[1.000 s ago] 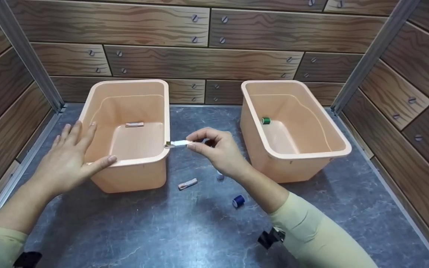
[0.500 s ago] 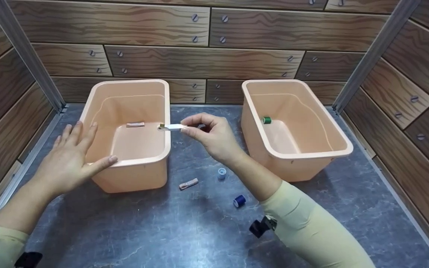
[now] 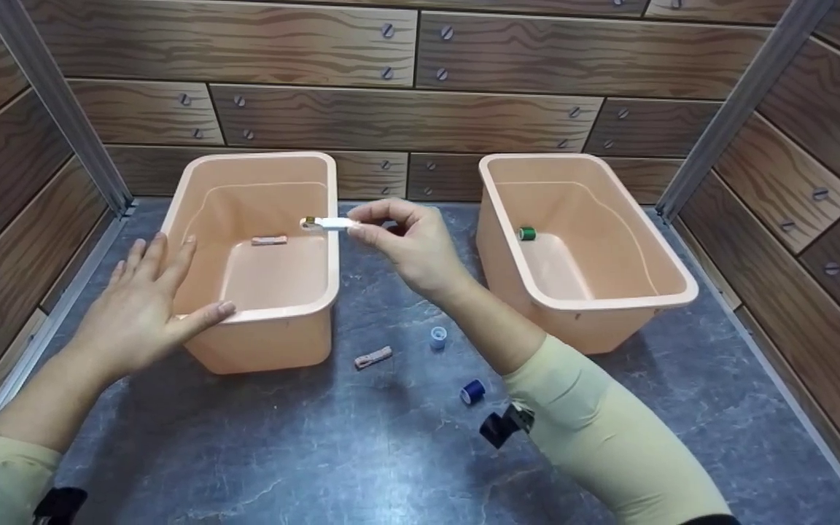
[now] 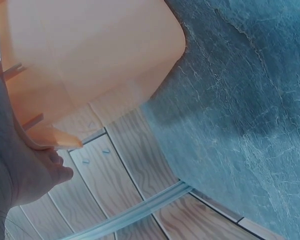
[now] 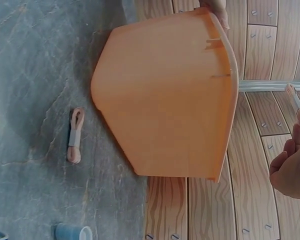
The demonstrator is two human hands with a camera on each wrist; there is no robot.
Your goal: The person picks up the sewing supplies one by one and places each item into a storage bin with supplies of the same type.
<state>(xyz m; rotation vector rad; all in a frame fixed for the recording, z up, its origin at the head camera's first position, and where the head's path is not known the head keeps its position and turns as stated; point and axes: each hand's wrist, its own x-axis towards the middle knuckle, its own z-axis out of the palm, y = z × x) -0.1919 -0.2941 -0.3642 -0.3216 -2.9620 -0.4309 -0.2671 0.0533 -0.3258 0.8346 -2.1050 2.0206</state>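
My right hand (image 3: 409,244) pinches one end of a small folded bundle of cord (image 3: 329,224) in a white band, between thumb and fingers. The cord's looped end hangs over the right rim of the left peach bin (image 3: 285,343). On that bin's near left corner rests my left hand (image 3: 132,313), fingers spread, thumb over the front rim. Another banded cord bundle (image 3: 269,240) lies inside this bin. A third cord bundle (image 5: 75,135) is on the tabletop between the bins, near a light blue spool (image 3: 438,337) and a dark blue thread spool (image 3: 472,392).
To the right stands a second peach bin (image 3: 566,321) with a green thread spool (image 3: 527,233) inside. Wood-patterned walls (image 3: 303,44) and metal corner posts (image 3: 741,109) enclose the blue-grey marbled tabletop (image 3: 281,452) at the back and sides.
The right hand has moved up and slightly left with the cord bundle, from beside the left bin's rim to over it. The light blue spool is now uncovered. My left hand stays put.
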